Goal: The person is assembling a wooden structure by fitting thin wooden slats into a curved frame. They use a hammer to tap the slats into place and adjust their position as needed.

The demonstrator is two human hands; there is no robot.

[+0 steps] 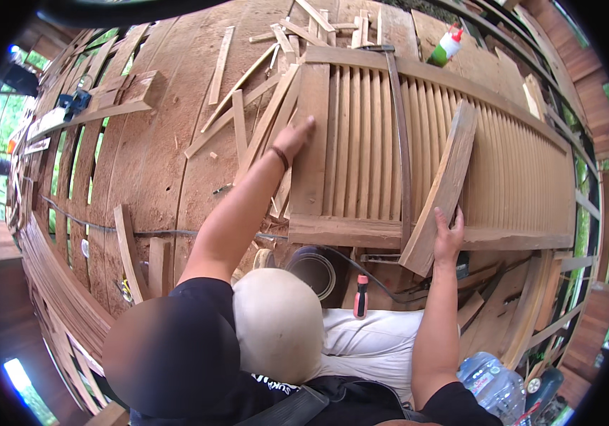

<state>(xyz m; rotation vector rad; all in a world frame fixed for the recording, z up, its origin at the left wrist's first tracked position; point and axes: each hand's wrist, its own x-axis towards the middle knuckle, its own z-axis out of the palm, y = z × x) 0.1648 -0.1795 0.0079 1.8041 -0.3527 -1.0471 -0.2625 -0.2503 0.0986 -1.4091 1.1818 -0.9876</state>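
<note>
A louvered wooden shutter panel point(361, 142) lies flat in front of me, with rows of slats inside its frame. A long metal bar clamp point(400, 135) spans it from the far rail to the near one. My left hand point(295, 136) rests at the panel's left end piece, fingers stretched out and holding nothing visible. In my right hand point(448, 238) is the near end of a wooden board point(443, 184), gripped along its edge. The board lies slantwise over the slats, its far end reaching toward the panel's middle. The undersides of both hands are hidden.
Wood strips point(240, 128) lie scattered left of the panel. Beyond it is a green-and-white squeeze bottle point(448, 46) with a red tip. A pink-and-black handled tool point(361, 297) sits by my lap. A blue power tool point(73, 103) stands far left, a clear plastic jug point(489, 383) near right.
</note>
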